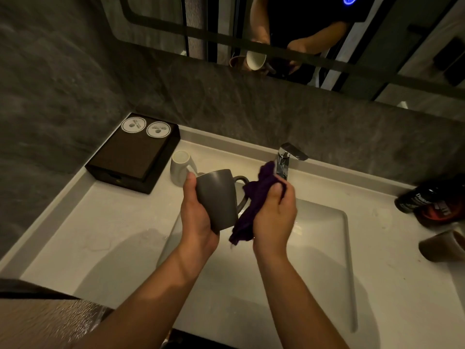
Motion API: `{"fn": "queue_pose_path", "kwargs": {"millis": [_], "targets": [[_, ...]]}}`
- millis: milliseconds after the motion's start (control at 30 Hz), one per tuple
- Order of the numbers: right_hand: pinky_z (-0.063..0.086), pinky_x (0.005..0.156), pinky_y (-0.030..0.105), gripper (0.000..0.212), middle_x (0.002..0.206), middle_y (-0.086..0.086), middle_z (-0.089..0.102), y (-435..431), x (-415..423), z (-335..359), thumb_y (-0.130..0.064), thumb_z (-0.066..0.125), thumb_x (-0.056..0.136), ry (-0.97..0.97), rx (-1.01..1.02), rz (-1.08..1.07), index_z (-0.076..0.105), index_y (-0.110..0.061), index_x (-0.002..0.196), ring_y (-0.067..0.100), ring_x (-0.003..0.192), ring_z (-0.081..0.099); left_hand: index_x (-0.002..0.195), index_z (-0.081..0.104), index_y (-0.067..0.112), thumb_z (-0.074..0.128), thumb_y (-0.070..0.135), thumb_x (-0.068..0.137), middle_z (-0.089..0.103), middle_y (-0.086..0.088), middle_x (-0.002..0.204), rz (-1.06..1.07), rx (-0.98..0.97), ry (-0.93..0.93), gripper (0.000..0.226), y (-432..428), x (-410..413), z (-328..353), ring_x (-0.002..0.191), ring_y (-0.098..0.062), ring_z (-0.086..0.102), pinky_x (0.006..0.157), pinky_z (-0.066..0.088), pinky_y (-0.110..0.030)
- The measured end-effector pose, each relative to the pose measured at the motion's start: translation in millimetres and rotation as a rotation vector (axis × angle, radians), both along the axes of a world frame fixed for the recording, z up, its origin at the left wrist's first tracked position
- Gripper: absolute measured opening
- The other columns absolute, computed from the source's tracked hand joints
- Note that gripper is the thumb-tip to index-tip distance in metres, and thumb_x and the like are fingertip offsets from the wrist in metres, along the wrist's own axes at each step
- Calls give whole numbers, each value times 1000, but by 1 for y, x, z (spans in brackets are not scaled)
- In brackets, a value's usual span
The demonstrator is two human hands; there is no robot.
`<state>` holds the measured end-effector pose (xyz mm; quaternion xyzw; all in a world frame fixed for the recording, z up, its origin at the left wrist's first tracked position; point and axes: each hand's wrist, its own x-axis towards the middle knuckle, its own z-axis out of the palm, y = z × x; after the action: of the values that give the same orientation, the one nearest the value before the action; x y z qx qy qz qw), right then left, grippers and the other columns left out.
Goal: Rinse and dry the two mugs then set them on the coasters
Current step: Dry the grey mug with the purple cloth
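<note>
My left hand (196, 212) grips a grey mug (217, 197) over the sink, its mouth turned away from me and its handle to the right. My right hand (274, 215) clutches a dark purple cloth (254, 205) pressed against the mug's handle side. A white mug (180, 167) stands on the counter behind the grey one, partly hidden by it. Two round white coasters (133, 125) (158, 129) lie side by side on top of a dark box (133, 154) at the back left.
The chrome tap (286, 159) rises just behind the cloth, with no water visible. The white basin (327, 248) lies under my hands. Dark bottles (427, 200) and a brown cup (442, 245) on its side occupy the right counter. A mirror hangs above.
</note>
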<state>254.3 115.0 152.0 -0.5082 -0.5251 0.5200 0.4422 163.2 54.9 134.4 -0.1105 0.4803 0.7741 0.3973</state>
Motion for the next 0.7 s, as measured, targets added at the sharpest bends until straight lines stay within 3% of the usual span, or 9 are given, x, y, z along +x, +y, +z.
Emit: {"fn": "queue_pose_path", "kwargs": {"millis": [100,200,300,333,400,533,700], "targets": [[50,77,16,28,113,-14,64,11,10,10,-28,39,110,38,64,-71,58,-27,130,-1,101,62,131,65,26,53,71,93,75,-14,122,1,1,-23,61,-3,-4,2,107,-30,74,72,61,-39],[53,78,14,27,117,-23,59,8,6,4,-26,40,110,-79,218,151,56,-29,131,-11,102,58,123,69,24,51,71,94,78,-13,117,-63,16,-34,57,-1,-2,7,99,-29,75,76,61,-41],[50,103,34,34,135,-11,58,2,-5,-14,-34,38,108,-249,354,318,54,-29,137,6,125,53,122,72,17,47,70,97,77,-17,117,-163,16,12,63,2,3,9,101,-31,75,80,62,-44],[48,105,34,36,137,-8,57,3,-7,-16,-35,37,107,-263,356,324,54,-27,138,10,127,52,122,72,17,46,70,97,76,-18,118,-179,3,34,65,3,4,9,103,-32,75,82,62,-46],[48,102,29,32,131,-10,57,11,-9,-14,-35,39,107,-233,299,317,56,-29,134,3,119,54,120,73,16,46,71,96,76,-19,117,-199,-8,56,66,2,3,9,104,-35,74,86,62,-52],[54,96,34,13,105,-24,60,21,-10,-4,-38,46,107,-185,132,268,53,-49,106,0,102,59,120,73,14,49,75,93,74,-22,120,-195,-30,106,71,2,2,9,103,-36,73,88,59,-55],[54,93,36,14,102,-19,62,13,-16,-2,-44,46,105,-71,-46,115,57,-36,112,7,100,61,127,69,9,62,80,73,72,-24,125,-91,2,80,89,6,10,9,107,-37,73,86,61,-51]]}}
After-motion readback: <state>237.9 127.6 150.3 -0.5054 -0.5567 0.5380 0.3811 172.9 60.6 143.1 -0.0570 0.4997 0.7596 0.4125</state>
